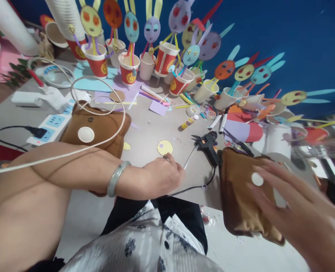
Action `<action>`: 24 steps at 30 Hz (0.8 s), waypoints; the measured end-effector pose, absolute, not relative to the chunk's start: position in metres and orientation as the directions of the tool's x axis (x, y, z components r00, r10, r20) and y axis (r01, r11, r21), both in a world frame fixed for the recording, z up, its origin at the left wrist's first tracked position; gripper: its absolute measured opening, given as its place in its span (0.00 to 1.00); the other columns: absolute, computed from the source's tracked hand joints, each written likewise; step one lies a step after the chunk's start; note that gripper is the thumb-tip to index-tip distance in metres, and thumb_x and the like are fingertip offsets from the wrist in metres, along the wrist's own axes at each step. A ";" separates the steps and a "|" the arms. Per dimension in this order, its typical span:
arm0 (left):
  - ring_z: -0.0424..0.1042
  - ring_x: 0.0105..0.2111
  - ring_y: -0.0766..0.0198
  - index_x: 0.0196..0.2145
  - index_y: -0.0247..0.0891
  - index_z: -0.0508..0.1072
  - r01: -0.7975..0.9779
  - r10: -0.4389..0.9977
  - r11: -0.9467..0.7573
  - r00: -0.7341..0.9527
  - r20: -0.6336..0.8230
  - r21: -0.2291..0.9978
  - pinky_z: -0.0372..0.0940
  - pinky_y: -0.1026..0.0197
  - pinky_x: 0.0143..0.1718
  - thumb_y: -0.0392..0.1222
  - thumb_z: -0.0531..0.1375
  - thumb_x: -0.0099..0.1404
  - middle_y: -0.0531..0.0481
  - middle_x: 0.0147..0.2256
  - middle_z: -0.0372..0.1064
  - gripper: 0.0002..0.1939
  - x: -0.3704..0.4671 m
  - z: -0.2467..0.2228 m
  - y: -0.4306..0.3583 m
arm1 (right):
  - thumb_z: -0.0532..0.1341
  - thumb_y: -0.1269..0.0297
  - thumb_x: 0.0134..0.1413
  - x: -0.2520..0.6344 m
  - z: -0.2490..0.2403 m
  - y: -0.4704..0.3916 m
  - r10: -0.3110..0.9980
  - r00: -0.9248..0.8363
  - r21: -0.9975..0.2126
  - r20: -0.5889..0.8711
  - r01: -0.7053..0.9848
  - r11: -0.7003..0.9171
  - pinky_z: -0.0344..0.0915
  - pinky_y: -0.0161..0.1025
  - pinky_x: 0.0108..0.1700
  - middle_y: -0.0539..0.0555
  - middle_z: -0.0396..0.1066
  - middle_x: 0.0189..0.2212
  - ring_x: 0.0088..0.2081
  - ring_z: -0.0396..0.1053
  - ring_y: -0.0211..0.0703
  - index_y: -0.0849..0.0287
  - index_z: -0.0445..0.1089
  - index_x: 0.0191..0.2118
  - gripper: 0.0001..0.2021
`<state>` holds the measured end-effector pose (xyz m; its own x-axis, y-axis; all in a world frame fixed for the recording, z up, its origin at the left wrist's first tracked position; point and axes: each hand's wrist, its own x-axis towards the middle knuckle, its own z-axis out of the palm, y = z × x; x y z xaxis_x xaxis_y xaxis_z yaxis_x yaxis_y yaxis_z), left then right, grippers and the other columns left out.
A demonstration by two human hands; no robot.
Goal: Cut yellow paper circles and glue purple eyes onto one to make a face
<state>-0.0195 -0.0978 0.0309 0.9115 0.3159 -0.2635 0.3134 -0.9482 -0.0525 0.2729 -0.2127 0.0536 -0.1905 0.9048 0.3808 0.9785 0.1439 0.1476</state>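
My left hand [163,174] rests low over the table, its fingers curled and closed. Its fingertips overlap the near edge of a yellow paper circle [164,146], which carries a small purple spot. What the fingers grip, if anything, is hidden. A thin pale stick [189,158] slants from beside that hand toward a black glue gun [208,145], which lies on the table with its cord trailing toward me. On the right, my right hand [300,204] is blurred by motion, fingers stretched and apart, in front of a brown cushion-like pouch [236,196] with a white round button.
Paper cups [96,62] bearing paper rabbit figures line the back. Another brown pouch [105,128] lies under a looping white cable [124,109], near a power strip [52,122]. A small glue bottle [188,122], a purple paper piece [157,108] and scraps lie mid-table.
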 end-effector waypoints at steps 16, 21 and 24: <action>0.79 0.48 0.39 0.63 0.15 0.61 0.343 0.306 -0.937 0.892 -0.333 0.057 0.73 0.57 0.31 0.30 0.49 0.72 0.09 0.56 0.63 0.25 -0.018 0.018 -0.094 | 0.59 0.64 0.64 0.188 -0.011 -0.053 0.875 -0.482 -0.018 0.044 0.875 0.483 0.62 0.38 0.31 0.59 0.79 0.43 0.39 0.76 0.46 0.59 0.78 0.42 0.10; 0.80 0.46 0.41 0.62 0.18 0.64 0.381 0.344 -0.922 0.891 -0.296 0.075 0.73 0.57 0.30 0.35 0.54 0.72 0.11 0.55 0.66 0.24 -0.017 0.011 -0.096 | 0.56 0.62 0.67 0.184 -0.013 -0.052 0.881 -0.473 0.035 -0.025 0.880 0.473 0.58 0.38 0.31 0.59 0.78 0.44 0.37 0.75 0.45 0.59 0.78 0.44 0.13; 0.80 0.47 0.42 0.61 0.17 0.65 0.352 0.333 -0.935 0.904 -0.268 0.027 0.73 0.58 0.30 0.33 0.54 0.71 0.13 0.55 0.67 0.24 -0.017 0.012 -0.097 | 0.54 0.61 0.69 0.178 -0.013 -0.050 0.890 -0.446 0.041 -0.095 0.891 0.452 0.56 0.38 0.31 0.60 0.78 0.44 0.37 0.75 0.46 0.60 0.78 0.45 0.15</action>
